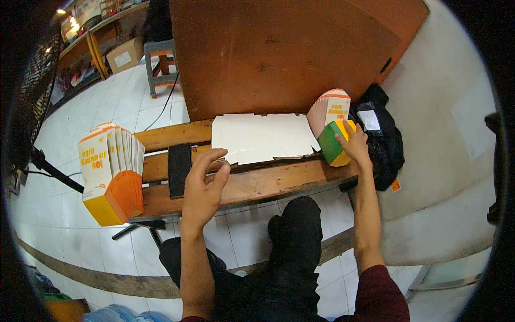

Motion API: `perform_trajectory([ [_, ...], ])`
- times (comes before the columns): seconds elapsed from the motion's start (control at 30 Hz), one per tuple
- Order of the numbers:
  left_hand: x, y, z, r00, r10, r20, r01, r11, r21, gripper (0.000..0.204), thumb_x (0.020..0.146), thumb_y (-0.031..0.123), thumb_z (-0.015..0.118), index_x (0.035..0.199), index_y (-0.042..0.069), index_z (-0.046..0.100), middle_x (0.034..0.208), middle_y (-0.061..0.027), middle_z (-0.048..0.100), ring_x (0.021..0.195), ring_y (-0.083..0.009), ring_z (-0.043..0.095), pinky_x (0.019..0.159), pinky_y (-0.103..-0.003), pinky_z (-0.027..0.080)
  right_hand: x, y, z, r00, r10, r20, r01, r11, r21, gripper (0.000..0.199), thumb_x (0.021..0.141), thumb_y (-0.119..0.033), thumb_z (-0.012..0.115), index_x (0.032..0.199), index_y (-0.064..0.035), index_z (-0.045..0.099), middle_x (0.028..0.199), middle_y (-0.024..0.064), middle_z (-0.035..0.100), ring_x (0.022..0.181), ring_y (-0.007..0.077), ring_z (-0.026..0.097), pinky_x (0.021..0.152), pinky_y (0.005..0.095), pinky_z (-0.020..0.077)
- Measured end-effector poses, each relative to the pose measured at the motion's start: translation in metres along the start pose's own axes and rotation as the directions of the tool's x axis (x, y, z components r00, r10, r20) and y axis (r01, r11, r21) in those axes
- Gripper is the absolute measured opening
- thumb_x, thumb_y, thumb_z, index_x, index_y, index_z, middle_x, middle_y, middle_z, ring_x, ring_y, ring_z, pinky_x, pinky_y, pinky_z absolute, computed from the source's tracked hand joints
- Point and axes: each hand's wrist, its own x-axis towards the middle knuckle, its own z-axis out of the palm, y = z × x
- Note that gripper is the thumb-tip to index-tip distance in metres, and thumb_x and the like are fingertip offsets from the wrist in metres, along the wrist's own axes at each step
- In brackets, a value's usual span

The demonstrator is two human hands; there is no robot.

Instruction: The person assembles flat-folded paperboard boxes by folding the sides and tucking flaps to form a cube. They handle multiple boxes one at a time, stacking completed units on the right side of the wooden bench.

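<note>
My left hand point(205, 190) hovers over the near edge of the bench, empty, its thumb and curved fingers apart. Beyond its fingertips lies a stack of flat white carton blanks point(265, 137) with notched edges, plain side up. My right hand point(352, 144) grips the green and yellow end of a stack of cartons point(331, 146) at the bench's right end. More white and orange printed cartons point(329, 107) fan out behind it. Part of the grip is hidden by the hand itself.
Another fanned stack of white, orange and yellow cartons point(110, 172) stands on the left end of the slatted wooden bench point(257, 185). A black phone-like slab point(179, 170) lies near it. A dark bag or cloth point(383, 145) sits at right; a brown panel point(279, 53) rises behind.
</note>
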Motion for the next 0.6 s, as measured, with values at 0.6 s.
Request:
perform_trajectory([
  [0.6,-0.009,-0.03,-0.05,0.985,-0.052,-0.167,0.055,0.998,0.019,0.03,0.093,0.024,0.065,0.115,0.003,0.066,0.11,-0.01,0.067,0.095,-0.0171,0.062,0.085,-0.03,0.049,-0.042,-0.242,0.007,0.575,-0.818,0.023,0.781,0.558,0.28,0.072,0.068,-0.023,0.085,0.133,-0.0149,0.055,0.143,0.0187,0.047,0.133,0.0384,0.043,0.111,0.0443,0.0388],
])
